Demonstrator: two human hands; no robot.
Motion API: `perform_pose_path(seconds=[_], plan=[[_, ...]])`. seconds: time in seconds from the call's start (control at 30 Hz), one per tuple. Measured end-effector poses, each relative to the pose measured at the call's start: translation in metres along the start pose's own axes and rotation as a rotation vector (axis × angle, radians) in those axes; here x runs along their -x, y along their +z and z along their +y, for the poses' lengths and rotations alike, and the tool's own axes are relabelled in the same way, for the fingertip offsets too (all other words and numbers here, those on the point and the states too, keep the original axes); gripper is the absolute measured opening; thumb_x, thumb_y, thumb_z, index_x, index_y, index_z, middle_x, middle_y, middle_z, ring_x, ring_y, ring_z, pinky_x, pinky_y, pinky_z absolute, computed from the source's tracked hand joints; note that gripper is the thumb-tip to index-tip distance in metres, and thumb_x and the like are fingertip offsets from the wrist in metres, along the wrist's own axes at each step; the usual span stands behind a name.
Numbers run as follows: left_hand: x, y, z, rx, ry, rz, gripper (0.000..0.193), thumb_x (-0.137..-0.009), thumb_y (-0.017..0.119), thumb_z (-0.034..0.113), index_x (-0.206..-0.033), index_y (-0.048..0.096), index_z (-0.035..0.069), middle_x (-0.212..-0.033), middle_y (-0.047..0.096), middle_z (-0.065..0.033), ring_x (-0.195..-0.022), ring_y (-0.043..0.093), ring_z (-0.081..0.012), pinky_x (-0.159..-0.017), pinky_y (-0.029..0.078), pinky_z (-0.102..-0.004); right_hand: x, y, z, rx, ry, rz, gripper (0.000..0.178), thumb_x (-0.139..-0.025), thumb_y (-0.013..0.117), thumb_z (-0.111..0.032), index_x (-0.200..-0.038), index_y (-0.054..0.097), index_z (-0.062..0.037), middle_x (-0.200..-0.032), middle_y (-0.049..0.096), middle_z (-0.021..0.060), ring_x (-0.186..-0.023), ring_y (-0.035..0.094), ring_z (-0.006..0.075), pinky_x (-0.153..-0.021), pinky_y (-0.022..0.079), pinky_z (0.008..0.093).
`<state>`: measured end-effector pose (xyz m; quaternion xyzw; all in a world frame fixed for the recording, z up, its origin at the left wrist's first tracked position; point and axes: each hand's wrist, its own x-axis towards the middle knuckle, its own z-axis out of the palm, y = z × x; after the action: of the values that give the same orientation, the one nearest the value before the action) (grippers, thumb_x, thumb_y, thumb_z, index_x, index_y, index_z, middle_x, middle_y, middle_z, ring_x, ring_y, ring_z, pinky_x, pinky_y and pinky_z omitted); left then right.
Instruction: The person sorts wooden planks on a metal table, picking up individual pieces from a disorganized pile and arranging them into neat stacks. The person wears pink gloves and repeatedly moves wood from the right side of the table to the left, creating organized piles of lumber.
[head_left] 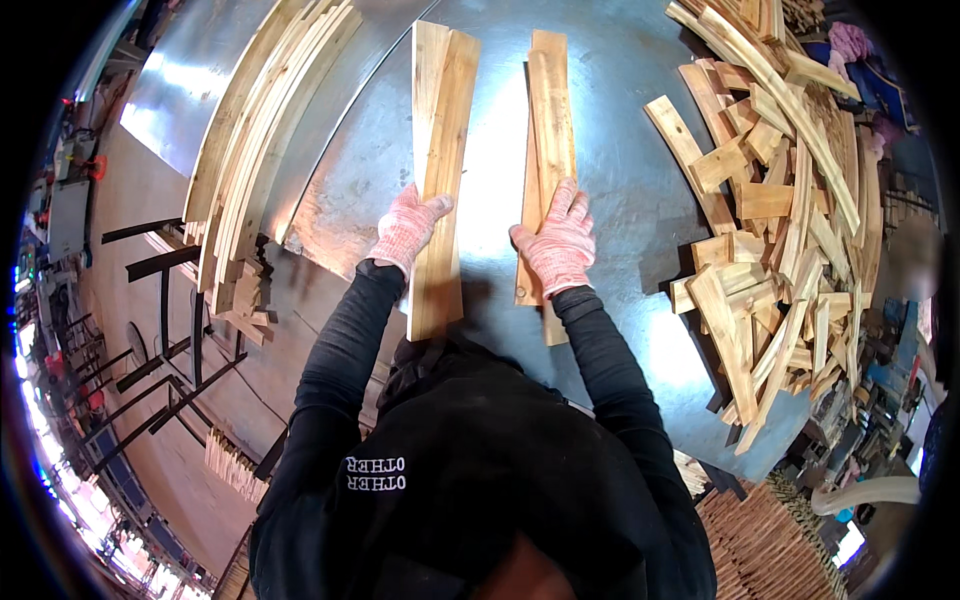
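Two crossed wooden boards [445, 150] lie lengthwise before me on the metal table, one on top of the other. My left hand [405, 230], in a pink-and-white knit glove, grips their left edge with its thumb over the top. To the right is a second crossed pair of narrower wooden boards [552, 120]. My right hand [560, 243], gloved alike, lies over this pair, its thumb at the left edge and its fingers bent across the top. The undersides of both pairs are hidden.
The shiny metal table [625, 130] carries a jumbled heap of short wood pieces [765, 200] on the right. Long boards [265, 130] are stacked at the left. Dark metal frames [180, 350] stand on the floor at left, and stacked wood strips [765, 545] are at lower right.
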<state>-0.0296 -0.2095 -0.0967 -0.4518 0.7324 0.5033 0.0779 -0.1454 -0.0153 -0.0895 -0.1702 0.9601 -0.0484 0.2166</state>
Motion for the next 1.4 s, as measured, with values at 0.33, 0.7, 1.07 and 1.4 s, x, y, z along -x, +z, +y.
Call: perform_pose_path(seconds=[0.33,0.7,1.07,1.4], plan=[[-0.008,-0.046,0.023,-0.436,0.116,0.118,0.063,-0.091,0.061,0.055,-0.124,0.059,0.002,-0.108,0.07,-0.0251,-0.107,0.066,-0.0417,-0.092,0.05,-0.0481,-0.027,0.036,-0.009,-1.566,-0.123,-0.382,0.07,-0.083,0.077,-0.015,-0.143,0.046,0.0018,-0.119,0.064,0.0112,-0.105,0.062,0.0181,-0.093,0.051,0.0297],[-0.013,-0.026,0.04,-0.575,0.094,0.031,0.072,-0.087,0.063,0.053,-0.132,0.048,-0.001,-0.113,0.069,-0.0243,-0.105,0.068,-0.0403,-0.092,0.052,-0.0468,-0.008,0.057,-0.026,-1.863,-0.041,-0.645,0.048,-0.086,0.065,-0.007,-0.131,0.05,0.0023,-0.108,0.07,0.0168,-0.095,0.07,0.0285,-0.084,0.06,0.0394],[0.043,0.011,0.046,-0.188,0.73,0.013,0.104,-0.08,0.083,0.039,-0.155,0.023,0.0,-0.148,0.044,-0.0276,-0.14,0.041,-0.0389,-0.114,0.036,-0.0442,-0.002,-0.038,-0.03,-0.833,-0.017,0.149,0.104,-0.09,0.066,-0.055,-0.159,0.011,0.0016,-0.126,0.061,0.0309,-0.121,0.059,0.0437,-0.104,0.045,0.0426],[0.065,-0.063,0.083,0.77,0.279,-0.56,0.052,-0.087,0.071,0.017,-0.134,0.054,0.002,-0.112,0.064,-0.0094,-0.101,0.065,-0.0188,-0.091,0.055,-0.0363,0.055,-0.159,0.122,-0.2,-0.168,0.22,0.086,-0.075,0.079,-0.028,-0.145,0.041,0.0021,-0.136,0.054,0.0255,-0.129,0.048,0.0434,-0.109,0.039,0.0464]])
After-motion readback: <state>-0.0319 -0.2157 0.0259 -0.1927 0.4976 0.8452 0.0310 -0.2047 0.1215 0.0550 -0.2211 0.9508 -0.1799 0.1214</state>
